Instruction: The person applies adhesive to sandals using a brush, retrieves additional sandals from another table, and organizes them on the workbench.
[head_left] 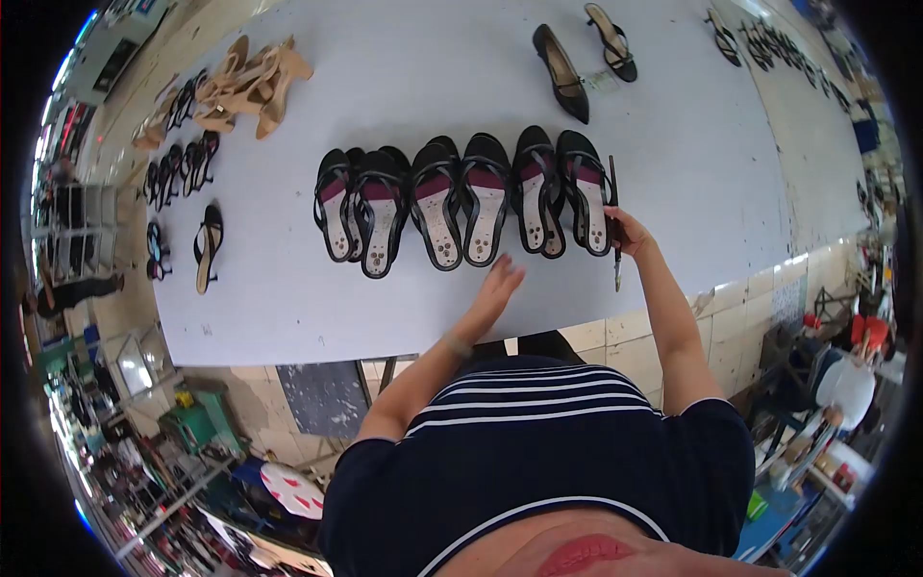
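Note:
Black strappy sandals stand in a row across the middle of the white table (pixel 404 313), several of them overlapping, with pale insoles and dark red patches under the straps. My right hand (pixel 632 234) is closed on a thin brush (pixel 617 274), which points along the table with its pale tip toward me. The fingertips of that hand are at the side of the rightmost sandal (pixel 595 216). Near the heel end of a middle sandal (pixel 483 226) is my left hand (pixel 498 287), fingers apart and holding nothing; I cannot tell whether it touches the sandal.
A black pump (pixel 561 77) and a heeled sandal (pixel 612 43) lie at the back. Tan heeled shoes (pixel 255 82) are piled at the back left, with more black sandals (pixel 183 163) and a single one (pixel 208 248) nearby. Another shoe row (pixel 788 58) runs along the far right.

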The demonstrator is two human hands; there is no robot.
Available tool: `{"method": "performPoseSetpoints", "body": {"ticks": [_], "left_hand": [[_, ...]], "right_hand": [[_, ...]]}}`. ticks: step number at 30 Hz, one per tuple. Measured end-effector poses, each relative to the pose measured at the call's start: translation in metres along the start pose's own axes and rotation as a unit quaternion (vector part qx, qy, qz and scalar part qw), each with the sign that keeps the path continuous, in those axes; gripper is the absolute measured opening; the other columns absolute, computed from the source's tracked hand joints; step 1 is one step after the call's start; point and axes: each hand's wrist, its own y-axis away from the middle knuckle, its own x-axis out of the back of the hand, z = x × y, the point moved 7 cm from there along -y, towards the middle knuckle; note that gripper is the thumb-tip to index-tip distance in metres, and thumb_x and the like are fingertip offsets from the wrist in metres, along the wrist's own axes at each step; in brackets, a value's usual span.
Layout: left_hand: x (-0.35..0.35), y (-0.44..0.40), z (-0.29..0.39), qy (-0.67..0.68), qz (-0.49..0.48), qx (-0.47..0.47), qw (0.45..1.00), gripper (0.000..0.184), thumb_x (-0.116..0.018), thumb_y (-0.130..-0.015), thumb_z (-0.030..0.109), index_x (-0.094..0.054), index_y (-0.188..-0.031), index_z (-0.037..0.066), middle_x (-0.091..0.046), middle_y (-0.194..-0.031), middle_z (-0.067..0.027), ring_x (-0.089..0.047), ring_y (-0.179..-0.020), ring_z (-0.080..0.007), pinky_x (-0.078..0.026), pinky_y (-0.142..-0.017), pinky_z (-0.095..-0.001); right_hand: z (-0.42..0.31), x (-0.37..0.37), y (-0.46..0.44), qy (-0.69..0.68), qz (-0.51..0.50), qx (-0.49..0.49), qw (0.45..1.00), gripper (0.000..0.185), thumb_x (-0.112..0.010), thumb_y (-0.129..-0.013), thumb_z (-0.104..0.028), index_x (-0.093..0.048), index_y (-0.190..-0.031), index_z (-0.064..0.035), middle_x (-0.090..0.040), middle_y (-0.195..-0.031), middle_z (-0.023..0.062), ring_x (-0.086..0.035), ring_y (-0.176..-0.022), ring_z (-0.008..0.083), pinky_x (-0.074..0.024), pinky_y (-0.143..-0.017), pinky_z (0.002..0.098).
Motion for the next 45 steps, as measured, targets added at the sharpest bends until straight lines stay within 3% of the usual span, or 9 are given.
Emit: {"method": "performPoseSetpoints", "body": {"ticks": [13,24,30,32,34,36,37,41,45], "left_hand": [[-0.109,-0.057,0.061,0.306,-0.091,0.057,0.946,0.024,-0.064,-0.088,0.027,-0.062,-0.1,0.006,-0.066,-0.089,-0.0018,-0.065,-0.077,-0.0125,-0.053,-0.069,-0.0279],[0.05,0.011,0.2,0.132,0.003,-0.057,0.99,0.028,-0.056,-0.092,0.028,-0.064,-0.1,0.002,-0.068,-0.091,-0.0038,-0.065,-0.082,-0.0107,-0.052,-0.075,-0.0255],[0.121,-0.016,0.161,-0.297,0.085,0.001,0.951,0.041,-0.043,-0.09,0.027,-0.055,-0.126,0.01,-0.063,-0.108,-0.0114,-0.058,-0.097,-0.0166,-0.048,-0.079,-0.0302],[0.12,0.012,0.171,-0.376,0.042,-0.384,0.842,0.045,-0.044,-0.088,0.017,-0.046,-0.132,0.003,-0.057,-0.123,-0.014,-0.052,-0.117,-0.0243,-0.041,-0.095,-0.0328],[0.117,-0.011,0.147,0.199,-0.003,-0.052,0.979,0.039,-0.045,-0.088,0.001,-0.048,-0.127,-0.004,-0.057,-0.121,-0.0121,-0.055,-0.111,-0.0224,-0.042,-0.096,-0.0313],[0.147,-0.038,0.122,-0.072,0.012,-0.206,0.976,0.034,-0.048,-0.093,0.018,-0.052,-0.123,0.002,-0.059,-0.115,-0.0093,-0.055,-0.109,-0.0207,-0.043,-0.094,-0.0314],[0.134,-0.031,0.12,0.147,0.017,-0.135,0.98,0.039,-0.045,-0.094,0.03,-0.054,-0.122,0.004,-0.06,-0.114,-0.0101,-0.055,-0.11,-0.0236,-0.044,-0.095,-0.0369],[0.107,-0.014,0.149,0.36,-0.021,0.011,0.933,0.037,-0.046,-0.092,0.03,-0.055,-0.12,0.008,-0.06,-0.117,-0.0104,-0.055,-0.111,-0.0272,-0.042,-0.096,-0.0473],[0.106,-0.01,0.159,0.33,-0.046,0.068,0.94,0.036,-0.045,-0.092,0.03,-0.059,-0.117,0.008,-0.062,-0.116,-0.0087,-0.055,-0.111,-0.0269,-0.04,-0.098,-0.0466]], "right_hand": [[-0.022,-0.032,0.084,-0.039,-0.014,0.043,0.998,0.034,-0.059,-0.083,-0.038,-0.059,-0.097,-0.0067,-0.063,-0.072,-0.0002,-0.056,-0.052,0.0095,-0.035,-0.037,0.0213],[-0.057,-0.246,0.06,-0.023,-0.162,0.052,0.985,0.023,-0.066,-0.081,-0.025,-0.056,-0.09,-0.0068,-0.058,-0.076,-0.0013,-0.05,-0.066,0.0057,-0.03,-0.041,0.0213],[-0.024,-0.229,0.018,0.17,0.008,0.011,0.985,0.062,-0.064,-0.073,-0.061,-0.061,-0.112,-0.0121,-0.059,-0.109,0.0071,-0.054,-0.08,0.0135,-0.0302,-0.051,0.0244],[-0.023,-0.229,0.023,0.209,0.038,0.028,0.977,0.081,-0.057,-0.067,-0.076,-0.055,-0.125,-0.019,-0.044,-0.129,0.0155,-0.055,-0.089,0.0259,-0.0323,-0.056,0.0331],[-0.016,-0.223,0.034,0.199,0.066,-0.103,0.972,0.087,-0.052,-0.069,-0.079,-0.047,-0.133,-0.0194,-0.042,-0.135,0.0157,-0.054,-0.096,0.0305,-0.0308,-0.055,0.0339],[-0.005,-0.211,0.003,0.15,0.034,-0.001,0.988,0.097,-0.053,-0.067,-0.081,-0.039,-0.14,-0.0192,-0.029,-0.149,0.0151,-0.05,-0.116,0.0388,-0.0274,-0.047,0.0284],[-0.02,-0.226,0.027,0.134,0.002,0.004,0.991,0.11,-0.052,-0.058,-0.088,-0.035,-0.143,-0.0207,-0.024,-0.151,0.0139,-0.031,-0.129,0.0441,-0.0207,-0.102,0.0576],[0.002,-0.214,-0.021,0.078,-0.063,-0.036,0.994,0.092,-0.057,-0.065,-0.08,-0.05,-0.131,-0.0157,-0.054,-0.122,0.0115,-0.059,-0.099,0.0242,-0.0278,-0.052,0.0286],[0.028,-0.203,-0.072,0.061,-0.133,-0.016,0.989,0.087,-0.058,-0.065,-0.08,-0.055,-0.123,-0.0157,-0.061,-0.105,0.0056,-0.059,-0.076,0.0172,-0.0274,-0.052,0.0276]]}}
